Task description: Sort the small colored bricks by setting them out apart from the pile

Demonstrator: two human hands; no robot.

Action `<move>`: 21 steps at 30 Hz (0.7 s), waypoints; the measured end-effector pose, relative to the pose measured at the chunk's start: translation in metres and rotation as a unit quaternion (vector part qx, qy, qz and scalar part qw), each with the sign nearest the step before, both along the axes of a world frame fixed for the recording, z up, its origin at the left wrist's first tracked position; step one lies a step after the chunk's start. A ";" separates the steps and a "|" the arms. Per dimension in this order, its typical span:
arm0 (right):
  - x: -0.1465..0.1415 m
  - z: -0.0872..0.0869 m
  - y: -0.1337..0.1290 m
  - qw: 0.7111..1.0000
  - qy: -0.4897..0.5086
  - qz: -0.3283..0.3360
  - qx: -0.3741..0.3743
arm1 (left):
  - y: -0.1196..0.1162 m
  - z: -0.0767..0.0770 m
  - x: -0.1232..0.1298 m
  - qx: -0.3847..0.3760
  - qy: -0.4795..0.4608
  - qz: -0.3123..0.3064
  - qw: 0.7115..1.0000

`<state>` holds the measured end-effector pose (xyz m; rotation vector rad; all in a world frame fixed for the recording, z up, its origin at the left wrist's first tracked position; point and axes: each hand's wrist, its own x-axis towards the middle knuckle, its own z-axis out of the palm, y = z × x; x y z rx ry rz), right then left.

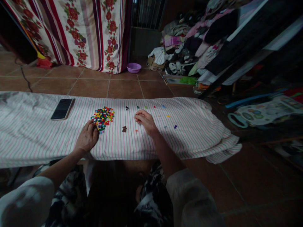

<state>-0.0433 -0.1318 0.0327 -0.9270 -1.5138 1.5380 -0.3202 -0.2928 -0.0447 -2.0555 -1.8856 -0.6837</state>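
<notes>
A pile of small multicoloured pieces lies on the striped cloth. My left hand rests at the pile's lower left edge, fingers bent and touching it; whether they hold a piece is hidden. Right of the pile, my right hand is over the cloth with thumb and fingertips pinched together; anything between them is too small to make out. Small groups by colour lie around it: black, brown, orange, green, red, blue, yellow and purple.
A dark-screened phone lies on the cloth left of the pile. Beyond the cloth, a purple basin and a red dustpan stand on the tiled floor near a flowered curtain. Clothes are heaped at the back right.
</notes>
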 end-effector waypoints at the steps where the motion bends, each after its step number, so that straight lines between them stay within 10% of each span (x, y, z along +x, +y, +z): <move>1: 0.004 -0.001 0.002 1.000 0.002 -0.009 0.000 | 0.000 0.000 0.000 -0.001 0.000 0.000 1.000; 21: -0.001 -0.028 -0.002 0.947 -0.212 0.118 0.209 | 0.001 0.001 0.001 0.009 0.004 -0.001 1.000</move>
